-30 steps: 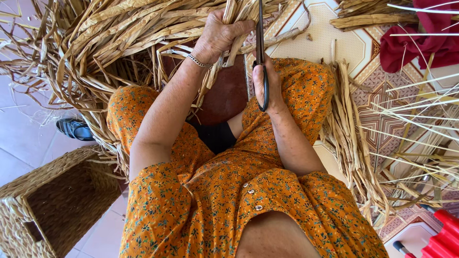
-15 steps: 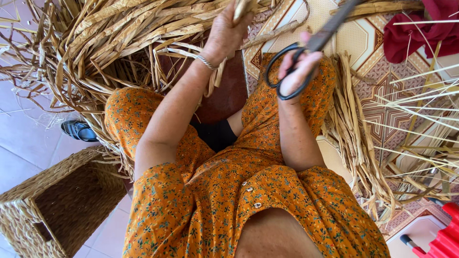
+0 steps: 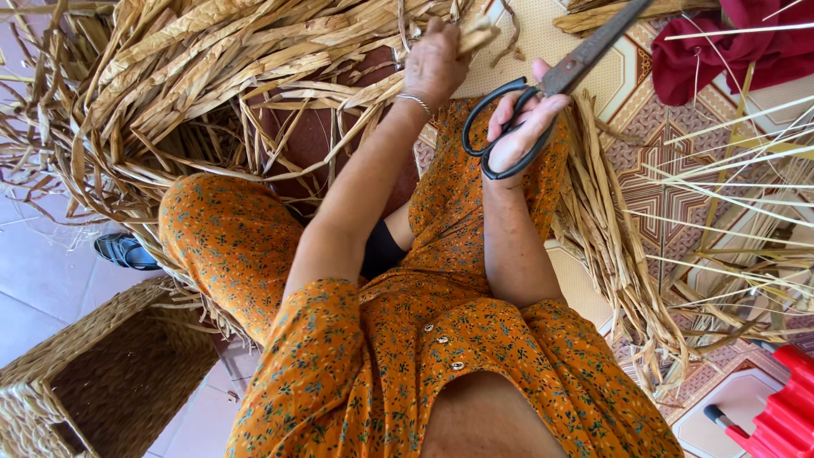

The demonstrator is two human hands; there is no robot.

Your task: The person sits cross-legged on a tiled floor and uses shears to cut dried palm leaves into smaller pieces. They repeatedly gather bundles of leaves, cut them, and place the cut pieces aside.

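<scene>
The right hand point(image 3: 524, 127) has lifted the scissors point(image 3: 555, 80) clear since a second ago; its fingers curl through the black loops, blades pressed together and pointing far right. The left hand point(image 3: 437, 59) still pinches a dried straw strand point(image 3: 373, 92) at the far pile, so cutting is paused.

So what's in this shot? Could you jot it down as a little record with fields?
Left hand: left hand grips a bunch of dried straw strips
Right hand: right hand holds black-handled scissors, blades pointing up and away
Clothing: orange flowered dress
Lower left: square woven basket
Floor: patterned mat, a sandal
Top right: dark red cloth
</scene>
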